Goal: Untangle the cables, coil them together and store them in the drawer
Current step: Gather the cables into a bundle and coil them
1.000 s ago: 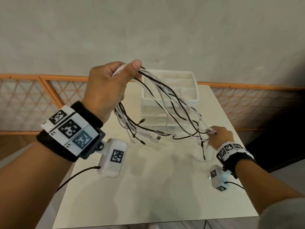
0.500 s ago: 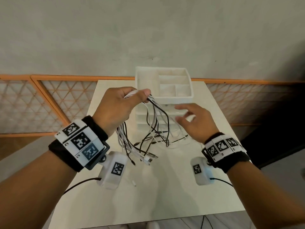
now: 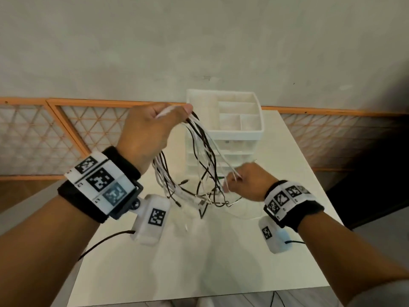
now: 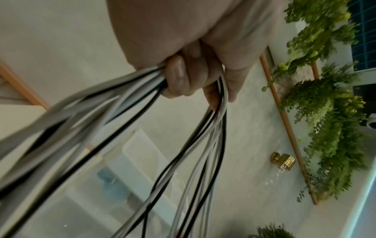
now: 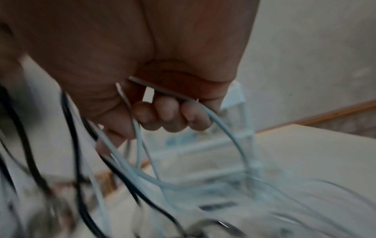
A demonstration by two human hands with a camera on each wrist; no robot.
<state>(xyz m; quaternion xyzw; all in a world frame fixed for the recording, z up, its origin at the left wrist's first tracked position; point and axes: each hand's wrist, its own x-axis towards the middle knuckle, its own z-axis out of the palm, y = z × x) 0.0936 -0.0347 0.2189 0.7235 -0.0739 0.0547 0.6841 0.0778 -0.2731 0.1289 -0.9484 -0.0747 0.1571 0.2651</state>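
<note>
A bundle of black and white cables [image 3: 199, 156] hangs in loops above the table. My left hand [image 3: 152, 129] grips the top of the bundle, raised in front of the drawer unit; the left wrist view shows its fingers [image 4: 183, 80] curled round the cables [image 4: 203, 145]. Lower and to the right, my right hand [image 3: 245, 182] holds a white cable [image 3: 225, 167]; in the right wrist view its fingers [image 5: 173, 116] curl round that white cable [image 5: 227, 132]. The cable ends [image 3: 199, 201] dangle just above the tabletop.
A white drawer unit [image 3: 223, 151] with a compartment tray [image 3: 259, 131] on top stands at the table's far edge. The white table [image 3: 177, 262] reaches towards me. An orange lattice railing [image 3: 66, 134] runs behind, below a grey wall.
My right hand has dropped from beside the drawer unit and closed on a white cable. My left hand has lifted the bundle higher.
</note>
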